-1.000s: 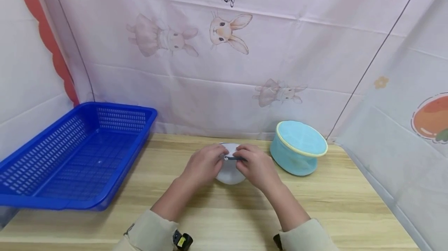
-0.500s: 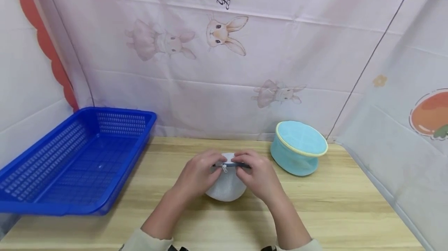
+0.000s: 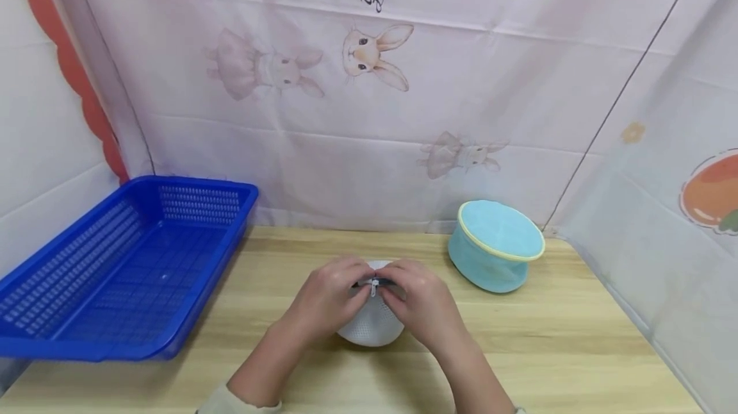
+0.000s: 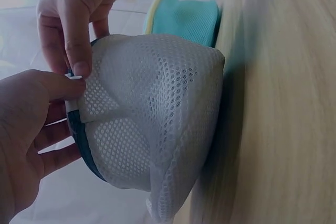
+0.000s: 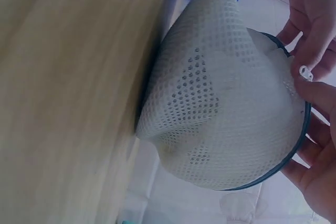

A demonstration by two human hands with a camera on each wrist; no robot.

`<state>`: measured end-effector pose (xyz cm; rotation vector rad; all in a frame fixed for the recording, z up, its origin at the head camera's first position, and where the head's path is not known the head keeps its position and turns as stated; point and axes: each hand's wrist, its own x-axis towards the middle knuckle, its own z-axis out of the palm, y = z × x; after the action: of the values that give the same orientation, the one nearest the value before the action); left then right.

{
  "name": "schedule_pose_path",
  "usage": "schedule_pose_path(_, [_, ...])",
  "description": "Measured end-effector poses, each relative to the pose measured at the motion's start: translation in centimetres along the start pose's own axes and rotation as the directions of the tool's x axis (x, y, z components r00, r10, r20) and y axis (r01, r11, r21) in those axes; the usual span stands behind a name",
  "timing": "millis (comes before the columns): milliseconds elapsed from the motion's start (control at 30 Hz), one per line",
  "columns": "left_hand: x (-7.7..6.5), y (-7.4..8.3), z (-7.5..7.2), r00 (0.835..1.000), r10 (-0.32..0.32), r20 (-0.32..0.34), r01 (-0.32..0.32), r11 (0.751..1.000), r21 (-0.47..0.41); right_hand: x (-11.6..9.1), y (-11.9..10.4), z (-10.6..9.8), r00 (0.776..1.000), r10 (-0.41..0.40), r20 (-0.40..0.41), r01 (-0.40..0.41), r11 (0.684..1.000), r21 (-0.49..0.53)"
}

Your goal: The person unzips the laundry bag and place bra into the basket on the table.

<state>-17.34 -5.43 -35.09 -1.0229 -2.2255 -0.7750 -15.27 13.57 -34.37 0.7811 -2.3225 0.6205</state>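
Observation:
A white mesh laundry bag [image 3: 371, 327] with a dark zippered rim [image 4: 79, 135] stands on the table in front of me. My left hand [image 3: 327, 292] and right hand [image 3: 423, 298] pinch that rim from either side, thumbs toward me and fingers behind. Between the thumbs hangs a white zipper pull [image 3: 374, 287], which shows again as a small white zipper slider [image 5: 305, 73] in the right wrist view. The bag's mesh side is dented and creased in both wrist views. Part of the rim is hidden under the fingers.
To the left is a blue plastic basket [image 3: 43, 347] with perforated walls. A turquoise mesh bag [image 3: 490, 266] with yellow piping sits behind and right of my hands. Printed cloth [image 3: 323, 164] walls off the back of the wooden table [image 3: 334, 382].
Both hands have brought the white bag nearer to me. They have closed in on each other at the rim, and the zipper pull now sits between the thumbs.

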Motion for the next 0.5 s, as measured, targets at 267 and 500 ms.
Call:
schedule_pose_path(267, [0.0,0.3,-0.4,0.998,-0.027,0.049,0.026,0.999,0.025,-0.5,-0.1,0.4,0.999,-0.037,-0.027,0.037,0.999,-0.019])
schedule_pose_path(500, [0.3,0.3,-1.4,0.994,-0.051,0.101,0.045,0.997,0.061,-0.3,-0.3,0.5,0.997,-0.05,-0.054,0.051,0.998,0.021])
